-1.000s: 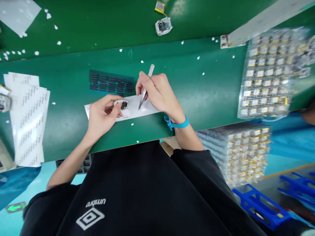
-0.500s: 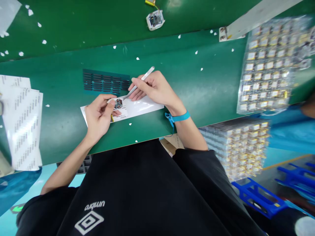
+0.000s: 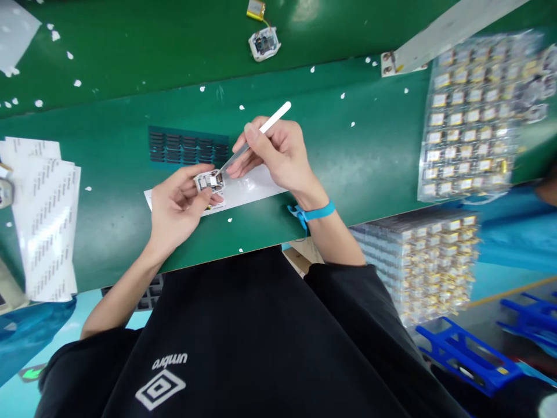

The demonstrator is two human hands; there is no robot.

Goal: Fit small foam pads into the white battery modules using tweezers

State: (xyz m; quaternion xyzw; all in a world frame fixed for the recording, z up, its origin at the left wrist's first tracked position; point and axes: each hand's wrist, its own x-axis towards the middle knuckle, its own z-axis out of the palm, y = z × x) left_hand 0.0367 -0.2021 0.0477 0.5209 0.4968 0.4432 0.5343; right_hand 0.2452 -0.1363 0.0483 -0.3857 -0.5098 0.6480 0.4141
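Note:
Between its thumb and fingers, my left hand grips a small white electronic housing whose inner parts face up. My right hand is closed around metal tweezers, with their tip at the upper right of the housing. Whether the tip holds anything is too small to tell. Under both hands lies a white sheet. Just beyond my left hand is a dark film with rows of black strips.
Another housing with a yellow battery lies at the back. White printed sheets are at the left. At the right are a clear tray of parts, stacked trays and a metal bracket.
The housing has shifted slightly right and turned more face-up, showing a white piece inside. My right hand and the tweezers have moved a little right, with the tweezers' tip still at the housing.

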